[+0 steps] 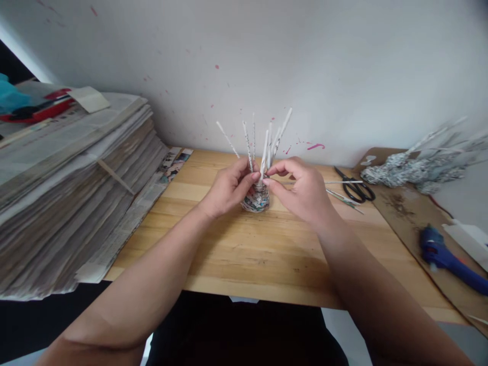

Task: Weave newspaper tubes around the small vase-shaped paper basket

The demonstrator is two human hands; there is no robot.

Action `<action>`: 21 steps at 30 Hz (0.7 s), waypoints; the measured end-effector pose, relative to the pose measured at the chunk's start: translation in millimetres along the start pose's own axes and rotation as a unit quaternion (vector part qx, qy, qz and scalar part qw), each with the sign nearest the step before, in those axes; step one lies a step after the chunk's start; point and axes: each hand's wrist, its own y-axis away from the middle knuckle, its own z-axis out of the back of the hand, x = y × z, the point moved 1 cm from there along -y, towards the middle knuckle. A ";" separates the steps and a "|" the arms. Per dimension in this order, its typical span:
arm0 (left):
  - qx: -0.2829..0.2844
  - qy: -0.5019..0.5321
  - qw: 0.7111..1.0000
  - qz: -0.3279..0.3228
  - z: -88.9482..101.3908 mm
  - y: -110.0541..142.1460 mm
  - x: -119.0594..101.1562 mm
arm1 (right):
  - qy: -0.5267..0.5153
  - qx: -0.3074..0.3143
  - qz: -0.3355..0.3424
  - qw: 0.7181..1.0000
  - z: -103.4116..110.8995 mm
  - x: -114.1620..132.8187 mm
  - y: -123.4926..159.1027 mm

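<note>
A small basket woven from rolled newspaper [256,203] stands on the wooden table, with several paper sticks [266,147] rising out of it and fanning apart. Around its left side my left hand [234,185] is closed, thumb near the base of a front stick. My right hand [299,185] is at the basket's upper right, thumb and forefinger pinched close to the rim by the sticks. Fingers cover much of the weave, and the exact strip in the right pinch is hard to see.
A tall newspaper stack [76,193] fills the left. To the right lie black scissors [356,188] and loose paper sticks [345,200]. A blue glue gun [450,256] rests on brown cardboard [400,213]; more woven paper pieces [396,170] lie behind it. A wall [324,76] stands behind.
</note>
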 end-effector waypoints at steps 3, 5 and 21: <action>0.001 0.005 1.000 0.002 0.8 -0.2 -1.2 | 0.012 0.041 0.009 0.999 3.3 -1.4 -0.9; 0.000 -0.001 1.000 0.001 1.0 -0.2 -2.3 | 0.019 0.059 0.021 0.998 2.5 -3.2 -1.4; 0.001 -0.018 1.000 -0.002 0.3 -1.5 -0.7 | -0.025 0.041 0.004 0.999 1.5 -4.2 1.4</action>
